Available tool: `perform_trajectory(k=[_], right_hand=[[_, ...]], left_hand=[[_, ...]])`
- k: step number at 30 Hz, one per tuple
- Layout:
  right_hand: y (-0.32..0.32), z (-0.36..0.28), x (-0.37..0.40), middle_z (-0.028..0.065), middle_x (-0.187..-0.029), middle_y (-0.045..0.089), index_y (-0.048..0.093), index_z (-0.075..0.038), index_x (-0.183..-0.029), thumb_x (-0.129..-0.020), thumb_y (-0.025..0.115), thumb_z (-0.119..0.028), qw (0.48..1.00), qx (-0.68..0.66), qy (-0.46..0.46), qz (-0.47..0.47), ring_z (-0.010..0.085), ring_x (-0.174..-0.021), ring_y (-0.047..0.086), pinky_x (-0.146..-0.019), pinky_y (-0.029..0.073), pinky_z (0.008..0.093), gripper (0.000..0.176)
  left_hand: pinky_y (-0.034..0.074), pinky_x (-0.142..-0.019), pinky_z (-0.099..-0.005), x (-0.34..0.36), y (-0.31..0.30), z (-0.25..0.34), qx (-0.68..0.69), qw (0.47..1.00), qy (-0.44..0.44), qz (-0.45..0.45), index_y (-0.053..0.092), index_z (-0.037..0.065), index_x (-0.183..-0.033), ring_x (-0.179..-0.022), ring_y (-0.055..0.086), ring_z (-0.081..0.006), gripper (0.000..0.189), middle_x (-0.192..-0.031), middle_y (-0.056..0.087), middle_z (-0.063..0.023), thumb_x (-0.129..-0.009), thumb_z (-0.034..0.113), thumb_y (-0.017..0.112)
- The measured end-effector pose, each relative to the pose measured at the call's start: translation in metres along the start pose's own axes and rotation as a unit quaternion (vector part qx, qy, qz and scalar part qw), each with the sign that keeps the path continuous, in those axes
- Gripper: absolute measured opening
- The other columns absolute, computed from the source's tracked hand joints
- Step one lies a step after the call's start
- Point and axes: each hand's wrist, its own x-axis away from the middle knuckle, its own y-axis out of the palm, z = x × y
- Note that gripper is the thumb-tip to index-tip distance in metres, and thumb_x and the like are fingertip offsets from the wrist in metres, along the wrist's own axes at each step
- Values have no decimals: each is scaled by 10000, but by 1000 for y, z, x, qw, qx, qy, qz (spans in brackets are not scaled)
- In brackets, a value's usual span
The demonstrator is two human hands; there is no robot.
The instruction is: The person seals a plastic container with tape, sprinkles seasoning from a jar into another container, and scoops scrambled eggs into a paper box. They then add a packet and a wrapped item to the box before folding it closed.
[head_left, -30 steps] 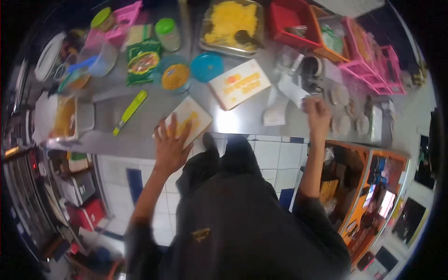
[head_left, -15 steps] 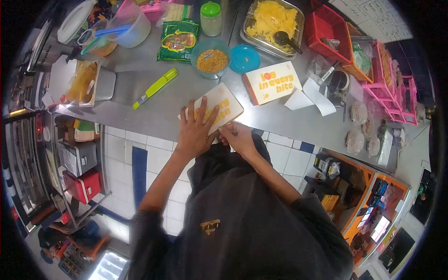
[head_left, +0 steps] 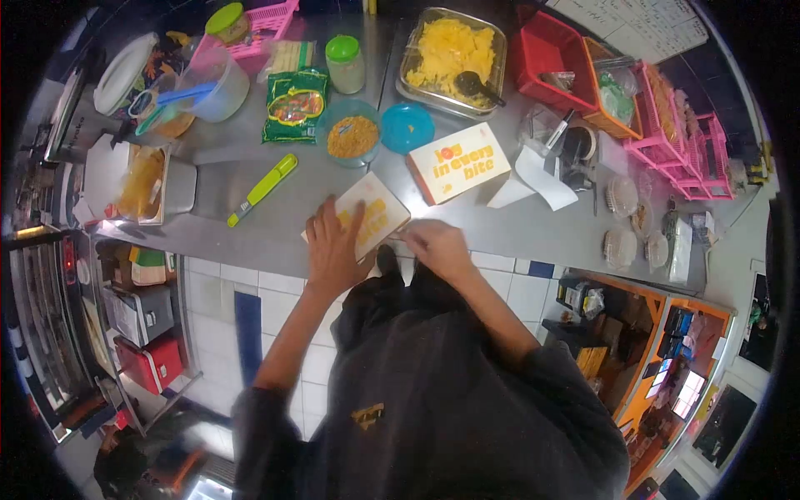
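Observation:
A white cardboard box (head_left: 379, 218) with orange and yellow lettering lies at the front edge of the steel counter. My left hand (head_left: 332, 254) rests on it, fingers spread over the lid and thumb down by the near side. My right hand (head_left: 440, 248) is at the box's right corner, its fingers curled together and a little blurred. What they pinch, if anything, is hidden. A second lettered box (head_left: 460, 162) stands closed to the right. Beyond the first box are a bowl of brown crumbs (head_left: 352, 138) and a blue lid (head_left: 407, 127).
A lime-green cutter (head_left: 262, 190) lies left of the box. Behind stand a green packet (head_left: 297, 107), a green-lidded jar (head_left: 345, 65) and a glass dish of yellow food (head_left: 454, 54) with a black spoon. White paper strips (head_left: 533, 179) and red and pink baskets (head_left: 554, 62) are at right.
The view has shifted, so the counter sits lower and further left. My right hand has drawn slightly away from the box's corner. My left hand stays on the lid.

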Motion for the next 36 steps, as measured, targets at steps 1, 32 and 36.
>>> perform_trajectory(k=[1,32,36], right_hand=[[-21,0,0,103,-795,666,662,-45,-884,-837,732,-192,996,15,8,88,296,-722,650,-641,524,413,169],[-92,4,25,183,-713,668,659,-43,-887,-905,654,-241,952,202,220,-74,402,-669,635,-640,495,469,199],[-46,-67,-8,163,-695,683,653,-37,-912,-907,649,-269,949,192,226,-111,411,-673,645,-674,513,482,232]], left_hand=[[276,-1049,-591,-3,6,1,12,999,-35,26,378,187,-1508,-1274,339,-479,895,-1401,327,-288,-729,380,775],[483,-864,-354,44,-123,-230,138,779,-231,566,510,16,-1305,-1011,592,-228,443,-1148,591,-122,-869,25,589],[474,-845,-385,117,-114,-453,300,611,-474,558,523,-46,-1219,-904,601,-296,403,-969,602,-191,-922,215,597]])
